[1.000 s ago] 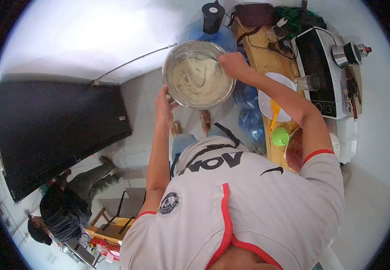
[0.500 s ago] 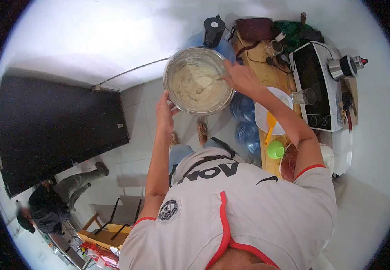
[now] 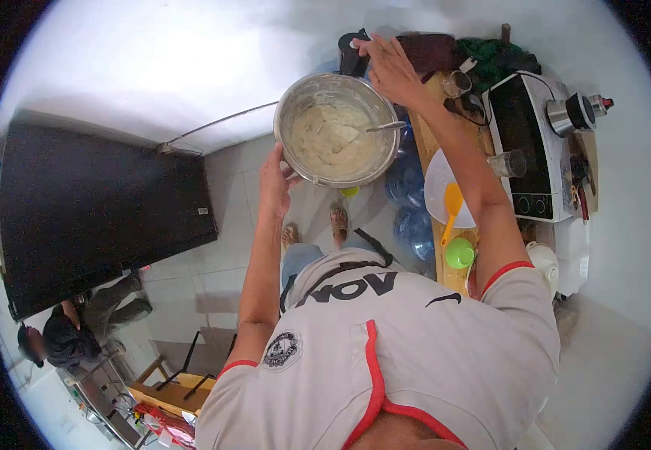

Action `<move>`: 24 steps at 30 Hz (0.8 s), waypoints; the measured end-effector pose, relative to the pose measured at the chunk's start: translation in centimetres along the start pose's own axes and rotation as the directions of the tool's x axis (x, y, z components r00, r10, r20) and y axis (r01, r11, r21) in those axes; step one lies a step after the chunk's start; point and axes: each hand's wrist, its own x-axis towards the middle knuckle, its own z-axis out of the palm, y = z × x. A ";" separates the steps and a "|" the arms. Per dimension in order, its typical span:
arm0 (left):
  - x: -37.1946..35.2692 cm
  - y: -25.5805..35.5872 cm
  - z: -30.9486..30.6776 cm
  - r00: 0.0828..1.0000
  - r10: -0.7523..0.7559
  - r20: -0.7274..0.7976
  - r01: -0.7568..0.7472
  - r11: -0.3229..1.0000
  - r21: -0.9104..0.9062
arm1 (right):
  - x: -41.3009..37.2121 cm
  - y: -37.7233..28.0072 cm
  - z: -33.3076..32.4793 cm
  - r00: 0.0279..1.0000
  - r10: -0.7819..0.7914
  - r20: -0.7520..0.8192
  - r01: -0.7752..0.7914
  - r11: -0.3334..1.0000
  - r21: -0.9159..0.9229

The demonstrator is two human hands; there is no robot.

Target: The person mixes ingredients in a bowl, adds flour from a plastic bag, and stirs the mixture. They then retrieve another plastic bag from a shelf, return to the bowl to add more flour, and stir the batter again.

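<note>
A steel mixing bowl [image 3: 288, 154] holds a thick pale batter [image 3: 325, 146]. At its lower left rim my left hand [image 3: 274, 184] grips the bowl, fingers curled under the edge. A metal spoon [image 3: 387, 127] stands in the batter, its handle leaning over the right rim. Beyond the bowl, my right hand [image 3: 393, 71] is off the spoon and stretches over to a black kettle [image 3: 354, 60]. Its fingers are extended, with the fingertips right at the kettle's top.
On the wooden table [image 3: 451, 262] at right are a white basin [image 3: 438, 172] with an orange spatula [image 3: 453, 202], a green cup [image 3: 460, 253], glasses and a microwave [image 3: 520, 142]. Blue water bottles [image 3: 414, 232] stand beside it. A person [image 3: 70, 334] is at far left.
My right hand has let go of the spoon and moved up to the kettle. The left hand still holds the bowl. The person at left has shifted further left.
</note>
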 end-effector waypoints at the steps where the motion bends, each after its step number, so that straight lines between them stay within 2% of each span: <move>1: -0.1 0.1 0.2 1.000 0.007 -0.013 -0.007 1.000 0.001 | 0.0 0.3 0.3 1.000 -0.017 -0.011 0.016 1.000 -0.014; 3: -0.4 -0.1 0.2 0.999 0.005 -0.041 -0.005 1.000 -0.007 | -0.3 0.2 0.2 0.999 -0.040 -0.025 0.039 0.998 -0.038; 6: 0.0 -0.2 0.3 0.999 0.005 -0.054 -0.006 1.000 -0.019 | -0.3 0.6 0.3 0.988 -0.077 -0.131 0.078 0.997 0.004; 9: 0.1 -0.3 0.1 0.999 0.010 -0.034 -0.010 1.000 -0.005 | 0.2 0.6 -0.4 0.998 -0.019 0.066 0.023 0.997 -0.070; 12: 0.2 0.2 0.2 1.000 0.006 -0.009 -0.006 1.000 0.000 | 0.3 0.5 -0.4 0.997 -0.058 0.050 0.065 0.986 -0.156; 15: 0.2 0.2 0.3 1.000 0.008 -0.021 -0.008 1.000 0.002 | 0.5 0.7 0.3 0.994 -0.105 -0.015 0.101 0.984 -0.147; 21: -0.2 0.4 0.3 1.000 0.019 -0.002 -0.019 1.000 0.003 | 0.6 0.6 0.4 0.987 -0.153 -0.042 0.145 0.978 -0.152; 24: -0.7 0.7 0.4 1.000 0.028 -0.002 -0.028 1.000 -0.007 | 1.1 0.2 -0.4 0.995 -0.058 0.076 0.070 0.984 -0.164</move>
